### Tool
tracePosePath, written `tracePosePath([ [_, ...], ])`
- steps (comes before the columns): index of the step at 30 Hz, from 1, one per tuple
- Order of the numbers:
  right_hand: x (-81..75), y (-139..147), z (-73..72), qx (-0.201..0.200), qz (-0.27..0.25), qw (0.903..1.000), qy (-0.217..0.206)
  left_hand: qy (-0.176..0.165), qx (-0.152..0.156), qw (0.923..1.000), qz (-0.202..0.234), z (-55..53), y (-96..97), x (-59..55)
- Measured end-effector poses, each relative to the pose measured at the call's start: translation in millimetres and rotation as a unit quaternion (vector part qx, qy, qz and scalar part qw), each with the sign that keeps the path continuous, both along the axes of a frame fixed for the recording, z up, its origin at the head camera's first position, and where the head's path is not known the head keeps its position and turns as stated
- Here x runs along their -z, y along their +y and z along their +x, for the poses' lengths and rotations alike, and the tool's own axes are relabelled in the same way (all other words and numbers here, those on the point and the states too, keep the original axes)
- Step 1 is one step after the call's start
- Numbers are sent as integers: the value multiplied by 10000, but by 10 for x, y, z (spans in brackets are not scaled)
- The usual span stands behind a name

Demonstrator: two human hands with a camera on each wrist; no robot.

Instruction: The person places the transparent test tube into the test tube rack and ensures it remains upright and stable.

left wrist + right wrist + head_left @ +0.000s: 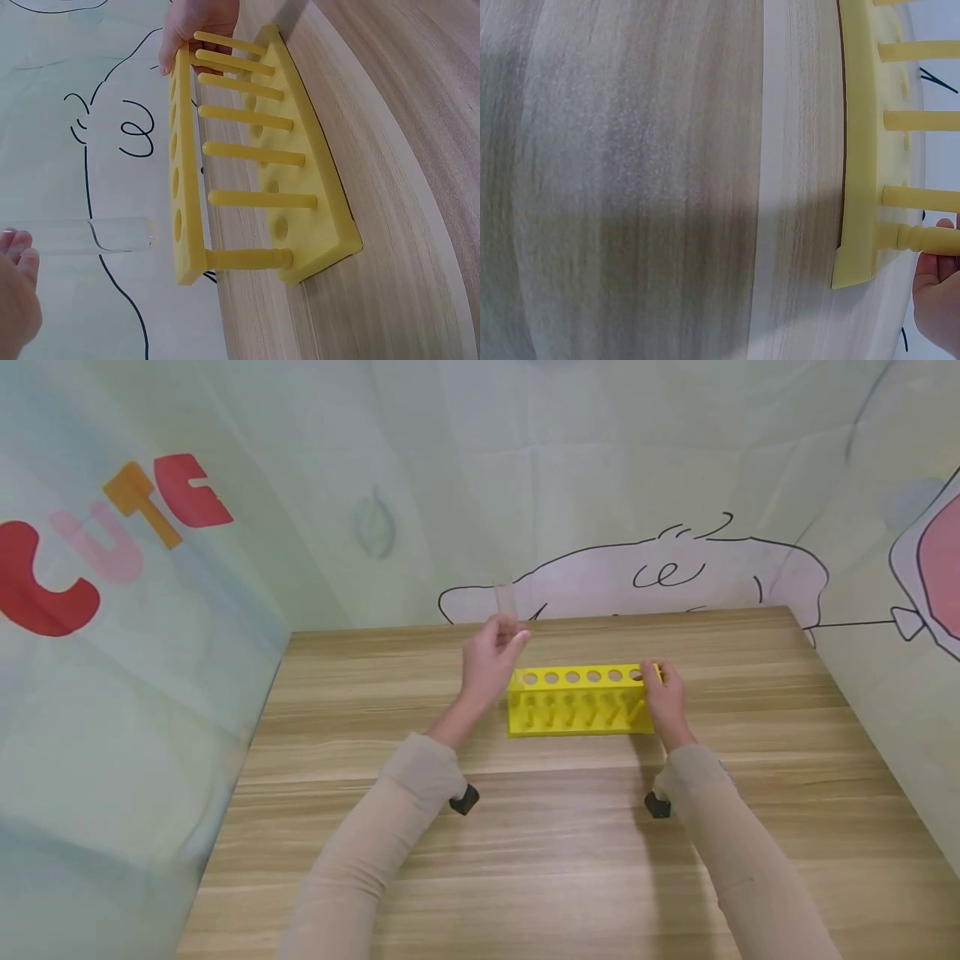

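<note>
A yellow test tube rack (pixel 581 727) stands on the table, with a row of round holes along its top and upright pegs behind its base edge. My right hand (pixel 665 697) grips the right end of the rack, its fingers at the top bar and end post. Above the rack's left end, my left hand (pixel 491 658) pinches a clear glass test tube (pixel 124 235). In the left wrist view the tube's rounded end points at the hole nearest the rack's end, a small gap apart from it. The left fingertips (pixel 22 247) show at the tube's other end.
The wood-grain table (pixel 555 860) reaches back to a printed cloth (pixel 420 485) hanging behind and at both sides. A black wrist device (pixel 464 799) sits under the left sleeve, another black one (pixel 657 805) under the right.
</note>
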State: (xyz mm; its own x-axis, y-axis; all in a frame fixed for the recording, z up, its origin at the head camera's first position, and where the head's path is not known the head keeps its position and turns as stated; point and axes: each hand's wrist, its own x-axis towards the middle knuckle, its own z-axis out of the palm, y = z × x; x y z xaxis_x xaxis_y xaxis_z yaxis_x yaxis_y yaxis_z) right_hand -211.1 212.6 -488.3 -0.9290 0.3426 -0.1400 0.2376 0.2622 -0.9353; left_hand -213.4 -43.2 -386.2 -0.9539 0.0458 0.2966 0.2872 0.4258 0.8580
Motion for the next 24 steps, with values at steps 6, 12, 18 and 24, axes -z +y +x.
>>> tracePosePath([
  [6, 2, -17, 7, 107, 28, 9998, 182, 86, 15, 9999, 106, 5, 30, 13],
  [12, 13, -9, 8, 81, 78, 9998, 192, 88, -9, 9997, 226, 4, 47, 24],
  [18, 27, -8, 5, 98, 51, 9997, 222, 102, -65, 9997, 223, -7, 76, 38],
  [24, 26, -6, -2, 105, -45, 9997, 204, 111, -59, 9997, 199, -11, 110, 62],
])
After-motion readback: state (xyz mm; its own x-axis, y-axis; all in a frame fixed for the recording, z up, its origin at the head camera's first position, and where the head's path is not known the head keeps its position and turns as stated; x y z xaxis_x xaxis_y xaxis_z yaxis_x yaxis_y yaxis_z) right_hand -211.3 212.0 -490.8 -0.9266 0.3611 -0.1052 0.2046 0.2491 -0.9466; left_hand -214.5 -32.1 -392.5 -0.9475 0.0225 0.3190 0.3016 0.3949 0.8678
